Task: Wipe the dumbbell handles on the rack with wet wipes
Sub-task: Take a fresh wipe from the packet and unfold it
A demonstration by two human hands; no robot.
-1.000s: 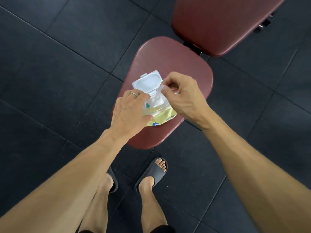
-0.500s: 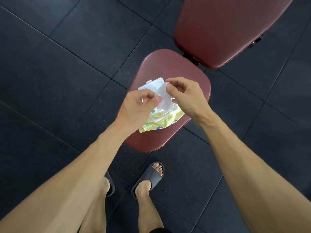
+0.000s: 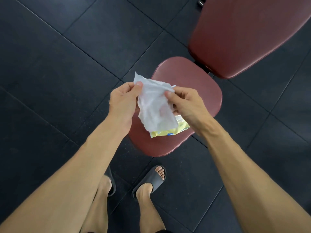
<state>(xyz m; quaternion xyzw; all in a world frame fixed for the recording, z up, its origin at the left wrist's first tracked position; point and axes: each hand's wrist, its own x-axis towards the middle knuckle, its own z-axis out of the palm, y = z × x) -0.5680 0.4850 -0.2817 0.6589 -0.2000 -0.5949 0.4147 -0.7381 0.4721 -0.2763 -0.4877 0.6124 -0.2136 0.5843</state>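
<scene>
A white wet wipe (image 3: 154, 106) hangs spread between both hands above the bench seat. My left hand (image 3: 122, 101) pinches its upper left corner between thumb and fingers. My right hand (image 3: 186, 103) pinches its upper right edge. Under the wipe lies the yellow wet wipe pack (image 3: 170, 131), mostly hidden, on the maroon bench seat (image 3: 190, 78). No dumbbells or rack appear in the head view.
The maroon backrest pad (image 3: 249, 32) of the bench rises at the upper right. Black rubber floor tiles (image 3: 58, 64) lie all around. My feet in dark slides (image 3: 151, 182) stand just in front of the seat.
The wipe came fully out of the pack and both hands lifted and spread it open. The view shifted, so the bench now sits further right.
</scene>
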